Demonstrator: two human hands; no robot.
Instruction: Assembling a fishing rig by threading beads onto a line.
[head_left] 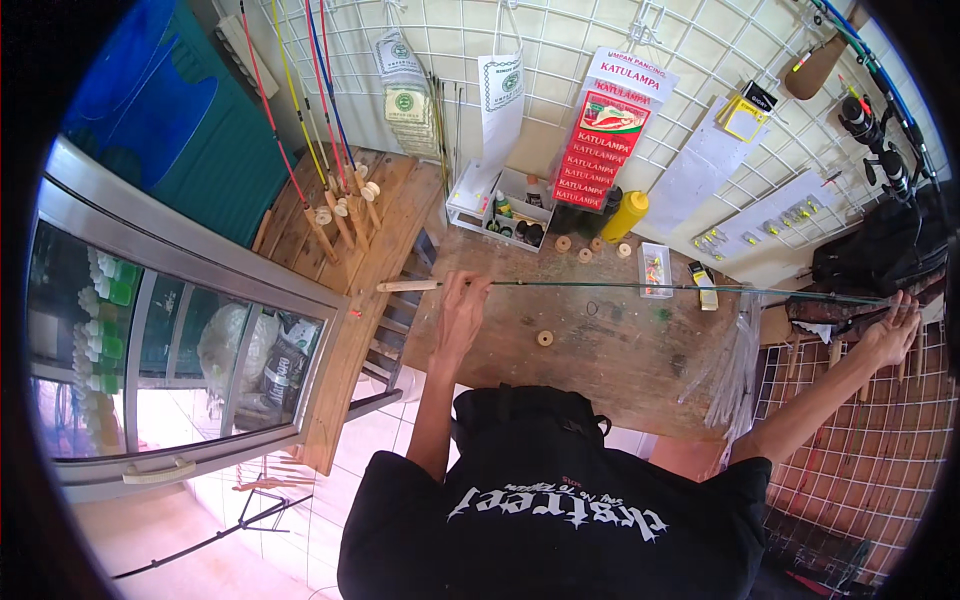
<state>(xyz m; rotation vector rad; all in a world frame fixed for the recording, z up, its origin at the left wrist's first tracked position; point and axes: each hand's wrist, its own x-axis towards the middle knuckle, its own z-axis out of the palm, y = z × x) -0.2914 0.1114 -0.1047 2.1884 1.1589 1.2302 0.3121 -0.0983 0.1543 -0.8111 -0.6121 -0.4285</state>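
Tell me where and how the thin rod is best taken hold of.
Probably by the pale handle of the thin rod, coming from the left: this part looks thickest, and its end juts free past the left hand. The shaft runs off rightward, much slenderer, offering less to grip.

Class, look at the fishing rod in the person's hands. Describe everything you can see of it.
The fishing rod is long and slender, with a pale, wood- or cork-like handle at the left and a thin, dark greenish shaft. It looks almost straight, lying crosswise in the view over the brown tabletop and dipping slightly rightward. The left hand holds it just right of the bare handle; the right hand's fingers are at the thin end, their exact grip unclear. Finer fittings are too small to tell.
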